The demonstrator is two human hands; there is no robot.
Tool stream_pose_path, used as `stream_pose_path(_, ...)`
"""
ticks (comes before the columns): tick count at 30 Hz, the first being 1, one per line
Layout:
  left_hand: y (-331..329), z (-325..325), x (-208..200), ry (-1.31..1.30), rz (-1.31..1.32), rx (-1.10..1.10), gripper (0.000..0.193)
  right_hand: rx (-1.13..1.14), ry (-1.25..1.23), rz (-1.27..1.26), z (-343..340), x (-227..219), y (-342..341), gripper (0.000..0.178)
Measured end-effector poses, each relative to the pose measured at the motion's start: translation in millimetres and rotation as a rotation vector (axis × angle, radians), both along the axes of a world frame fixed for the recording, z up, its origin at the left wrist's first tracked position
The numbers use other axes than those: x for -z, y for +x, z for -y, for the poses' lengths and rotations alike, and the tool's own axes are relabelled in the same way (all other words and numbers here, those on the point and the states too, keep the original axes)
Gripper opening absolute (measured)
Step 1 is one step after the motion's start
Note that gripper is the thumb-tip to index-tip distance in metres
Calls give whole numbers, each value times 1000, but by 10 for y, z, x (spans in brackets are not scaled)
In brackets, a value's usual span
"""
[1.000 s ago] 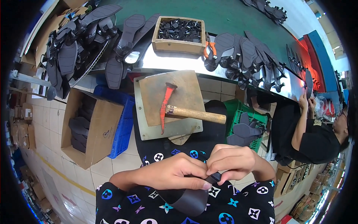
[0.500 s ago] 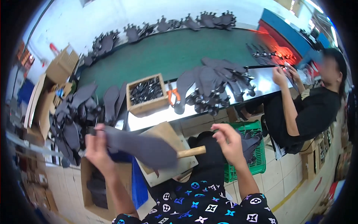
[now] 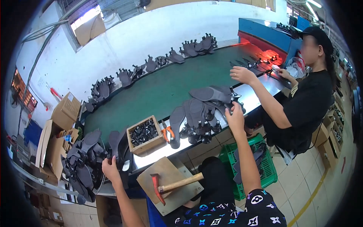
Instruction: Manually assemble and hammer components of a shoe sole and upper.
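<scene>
My left hand (image 3: 110,170) is at the left end of the bench, its fingers closed on the lower end of a dark grey shoe sole (image 3: 114,142). Beside it lies a heap of soles with black heels (image 3: 86,151). My right hand (image 3: 236,118) reaches to the right-hand pile of soles (image 3: 196,109); thumb and fingers are apart near a heel at the pile's edge, with no grip visible. Between my arms, a hammer (image 3: 179,182) with a red head and wooden handle rests on a board (image 3: 151,178) in front of me.
A wooden box (image 3: 149,149) of small black parts stands on the bench beside orange-handled pliers (image 3: 168,132). Beyond runs a green conveyor belt (image 3: 166,87) with soles along its far edge. A co-worker (image 3: 302,94) sits at right, near a green crate (image 3: 272,174). Cardboard boxes (image 3: 65,109) stand left.
My left hand has carried a sole from over the board to the left heap, uncovering the hammer. My right hand has moved forward to the right-hand pile. The co-worker's arm now stretches over the belt.
</scene>
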State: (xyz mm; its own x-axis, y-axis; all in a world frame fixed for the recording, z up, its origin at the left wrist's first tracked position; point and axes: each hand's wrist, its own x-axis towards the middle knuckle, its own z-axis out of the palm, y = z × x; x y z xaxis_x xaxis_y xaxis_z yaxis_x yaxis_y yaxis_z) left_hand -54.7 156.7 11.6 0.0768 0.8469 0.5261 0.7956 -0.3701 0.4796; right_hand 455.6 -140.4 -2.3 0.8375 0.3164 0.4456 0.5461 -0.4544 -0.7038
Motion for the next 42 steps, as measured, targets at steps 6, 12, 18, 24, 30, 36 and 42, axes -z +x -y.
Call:
stream_pose_path(6, -99, -91, -128, 110, 28, 42, 32, 69, -42, 101, -295, -52, 591, 40)
stream_pose_path(12, 517, 875, -638, 106, -42, 222, 72, -78, 164, 24, -479, -589, 204, 25)
stream_pose_path(18, 1110, 1782, -808, 133, 259, 807, 87, -1587, 504, -1319, -231, -1532, -2505, 34)
stream_pose_path(24, 289, 2326, -1050, 94, 603, 760, 18, -1710, 571, -1120, 73, -978, -2650, 60)
stream_pose_path(30, 265, 2329, -869, -558, 1182, 499, 22, -785, -330, 189, 466, 141, -2576, 68)
stream_pose_path(36, 445, 2007, 26, -427, 281, 255, 27, -496, -299, -257, 1379, 468, -2227, 37)
stream_pose_path(42, 686, 1434, -228, -37, -23, 255, 35, -238, 208, -669, 2290, 861, -2423, 25)
